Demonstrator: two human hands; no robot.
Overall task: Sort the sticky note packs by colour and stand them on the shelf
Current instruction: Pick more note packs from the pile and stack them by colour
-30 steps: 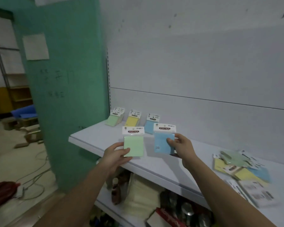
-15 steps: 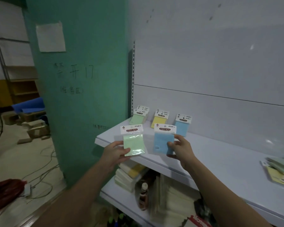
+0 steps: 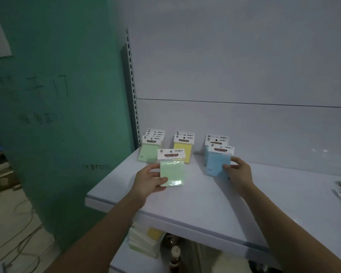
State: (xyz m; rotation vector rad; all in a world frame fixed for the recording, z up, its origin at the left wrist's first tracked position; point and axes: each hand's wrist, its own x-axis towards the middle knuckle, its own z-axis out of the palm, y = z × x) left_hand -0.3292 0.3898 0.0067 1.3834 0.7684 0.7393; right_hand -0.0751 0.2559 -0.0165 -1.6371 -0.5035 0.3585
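Left hand (image 3: 149, 182) pinches the green sticky note pack (image 3: 172, 170); right hand (image 3: 238, 171), at three o'clock, grips the blue sticky note pack (image 3: 218, 164). Light, slippery film: hold the stiff pad edges.

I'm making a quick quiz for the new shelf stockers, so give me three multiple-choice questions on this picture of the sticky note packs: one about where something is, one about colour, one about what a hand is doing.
1. Where do the sorted stacks stand?
A. At the back left of the shelf, against the rear panel
B. On the floor
C. On the lower shelf

2. From left to right, which colours are the three stacks?
A. Blue, green, yellow
B. Green, yellow, blue
C. Yellow, blue, green

3. What is the right hand doing?
A. Hanging empty
B. Holding a yellow pack
C. Holding a blue pack in front of the blue stack

Answers:
1 A: the stacks lean on the rear panel of the shelf.
2 B: green stack, yellow stack, blue stack.
3 C: the right hand grips the blue pack; the left hand holds the green pack.
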